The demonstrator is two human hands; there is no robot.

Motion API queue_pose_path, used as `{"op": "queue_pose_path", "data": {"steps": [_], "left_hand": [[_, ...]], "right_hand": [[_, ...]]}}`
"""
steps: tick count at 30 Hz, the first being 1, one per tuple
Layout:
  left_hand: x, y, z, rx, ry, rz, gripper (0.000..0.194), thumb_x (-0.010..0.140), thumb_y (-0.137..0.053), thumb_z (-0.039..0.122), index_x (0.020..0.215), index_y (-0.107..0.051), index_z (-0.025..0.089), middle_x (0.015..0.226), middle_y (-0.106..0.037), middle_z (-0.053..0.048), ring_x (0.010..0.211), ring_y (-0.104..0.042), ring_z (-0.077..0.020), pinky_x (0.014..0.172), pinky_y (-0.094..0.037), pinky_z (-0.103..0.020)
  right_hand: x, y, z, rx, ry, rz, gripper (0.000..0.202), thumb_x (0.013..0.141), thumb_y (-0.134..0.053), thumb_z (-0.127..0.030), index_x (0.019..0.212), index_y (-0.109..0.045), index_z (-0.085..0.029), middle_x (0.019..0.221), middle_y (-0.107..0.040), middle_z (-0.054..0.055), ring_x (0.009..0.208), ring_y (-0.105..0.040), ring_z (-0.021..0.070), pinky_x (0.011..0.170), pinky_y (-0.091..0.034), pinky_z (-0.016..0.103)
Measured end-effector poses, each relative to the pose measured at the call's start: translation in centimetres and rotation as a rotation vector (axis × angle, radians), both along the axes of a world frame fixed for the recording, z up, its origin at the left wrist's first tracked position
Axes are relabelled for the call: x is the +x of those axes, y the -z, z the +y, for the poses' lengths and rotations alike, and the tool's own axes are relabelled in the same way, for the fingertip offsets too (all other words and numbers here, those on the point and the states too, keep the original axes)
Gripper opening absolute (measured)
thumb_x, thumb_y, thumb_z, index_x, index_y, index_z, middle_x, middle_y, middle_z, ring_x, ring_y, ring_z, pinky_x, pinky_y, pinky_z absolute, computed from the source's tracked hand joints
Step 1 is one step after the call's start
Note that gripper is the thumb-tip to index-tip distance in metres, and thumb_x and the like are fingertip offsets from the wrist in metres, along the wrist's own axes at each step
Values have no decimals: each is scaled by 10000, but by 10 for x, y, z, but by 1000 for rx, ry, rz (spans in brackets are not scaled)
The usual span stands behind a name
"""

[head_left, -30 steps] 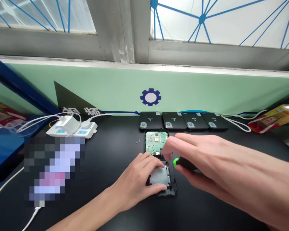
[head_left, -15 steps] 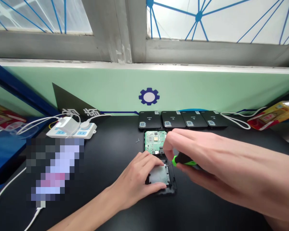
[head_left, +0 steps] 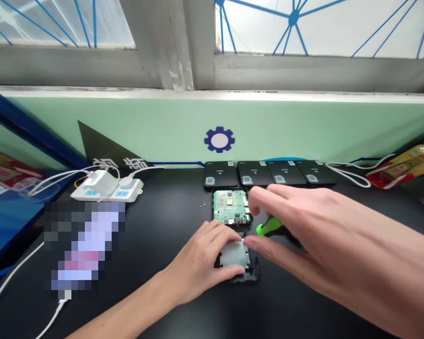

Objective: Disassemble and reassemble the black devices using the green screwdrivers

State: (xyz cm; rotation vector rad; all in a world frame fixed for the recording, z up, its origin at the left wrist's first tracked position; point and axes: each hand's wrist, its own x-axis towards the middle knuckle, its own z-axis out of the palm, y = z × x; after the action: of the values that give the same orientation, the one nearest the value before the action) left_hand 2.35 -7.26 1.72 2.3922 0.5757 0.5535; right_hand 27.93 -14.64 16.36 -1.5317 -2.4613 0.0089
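Silver-grey metal forms the flat rectangular plate (head_left: 235, 256) set in a black plastic frame (head_left: 255, 274) on the matte black table (head_left: 162, 207), just nearer the person than a green rectangular circuit board (head_left: 223, 202). Of the hands, the left hand (head_left: 203, 254), half open, holds the plate between fingers and thumb; the right hand (head_left: 300, 235), thumb and forefinger parted, has a green-and-black screwdriver (head_left: 268, 227) within its curl. Small silvery screws (head_left: 202, 205) lie left of the board.

Right hand's (head_left: 314, 240) thumb (head_left: 263, 246) nearer plate (head_left: 235, 256)
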Motion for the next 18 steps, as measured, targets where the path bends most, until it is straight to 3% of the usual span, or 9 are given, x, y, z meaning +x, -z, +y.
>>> {"op": "queue_pose_path", "data": {"steps": [2,4,6,9,12,15,18], "left_hand": [[0,0,0,2,-3,-1,397,980,-897,363,1269,-659,233,1181,-777,-61,1073,-704,-276,955,-547,-409],[1,-2,0,-10,-7,7,399,978,-901,366,1268,-659,235,1184,-778,-60,1085,-699,-278,958,-542,-408],[1,-3,1,-22,0,9,411,977,-904,351,1284,-654,241,1220,-774,-58,1125,-695,-283,984,-532,-412],[1,-4,0,-22,3,1,425,965,-916,333,1281,-647,241,1228,-771,-50,1126,-690,-283,974,-520,-405],[1,-2,1,-8,-3,-9,408,966,-914,316,1262,-644,237,1192,-769,-44,1073,-686,-270,934,-510,-390],[1,-2,1,-4,5,-6,440,950,-933,312,1268,-638,236,1176,-763,-36,1059,-677,-264,927,-500,-385],[1,-4,1,-18,13,-6,475,931,-956,298,1269,-628,236,1182,-757,-29,1075,-665,-264,951,-484,-390]], "right_hand": [[-1,2,2,-9,21,-38,148,1054,-694,-297,1201,-713,-289,1060,-803,45,794,-727,239,673,-542,367],[1,2,5,-68,-40,-36,151,1076,-663,-281,1218,-705,-308,1081,-801,14,805,-723,212,687,-549,355],[4,0,5,-114,-117,6,281,1108,-616,-304,1383,-658,-343,1244,-793,14,993,-761,223,768,-596,352],[7,0,0,-60,-100,29,436,1092,-636,-333,1525,-600,-373,1413,-758,46,1226,-749,283,830,-629,370],[6,4,-8,61,-70,-15,393,1062,-653,-316,1453,-676,-352,1421,-765,88,1115,-779,330,772,-610,399],[4,6,-8,8,-29,-31,267,1058,-649,-267,1316,-707,-306,1257,-813,71,914,-772,268,698,-565,360],[2,3,-2,-60,-25,-14,343,1056,-672,-316,1397,-642,-301,1293,-798,61,1016,-769,268,710,-563,351]]}}
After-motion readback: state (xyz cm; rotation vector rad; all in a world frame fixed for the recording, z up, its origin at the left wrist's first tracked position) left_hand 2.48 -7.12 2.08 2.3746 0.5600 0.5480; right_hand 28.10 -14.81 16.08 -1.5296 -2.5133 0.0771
